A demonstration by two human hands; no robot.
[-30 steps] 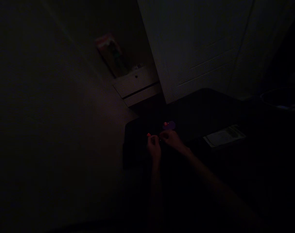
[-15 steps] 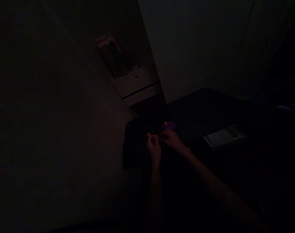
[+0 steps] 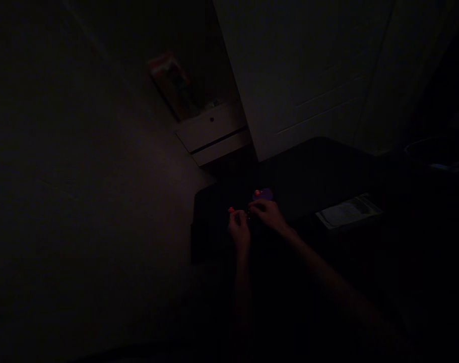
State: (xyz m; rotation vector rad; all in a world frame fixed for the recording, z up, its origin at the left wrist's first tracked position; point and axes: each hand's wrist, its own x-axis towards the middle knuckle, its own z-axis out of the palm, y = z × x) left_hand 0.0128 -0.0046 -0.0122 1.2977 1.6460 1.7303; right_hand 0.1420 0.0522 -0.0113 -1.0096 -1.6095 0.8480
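Note:
The view is very dark. My left hand point(image 3: 239, 228) is closed in a pinch over a dark table point(image 3: 312, 169); what it pinches is too small and dim to name. A small red glowing thing point(image 3: 231, 209) shows at its fingertips, and I cannot tell whether the hand touches it. Just to the right, my right hand point(image 3: 268, 214) is also pinched, around something I cannot make out. Beyond it on the table lies a purple flat piece point(image 3: 267, 194) with a small red piece point(image 3: 257, 192) at its left edge.
A book or flat box point(image 3: 348, 212) with a pale cover lies right of my right forearm. White drawers point(image 3: 216, 132) stand behind the table, with a red-topped box point(image 3: 171, 83) on them. A pale panel point(image 3: 289, 75) rises behind the table.
My right hand has shifted slightly up, so its fingertips sit a little farther from the left hand's. My left hand stays almost where it was.

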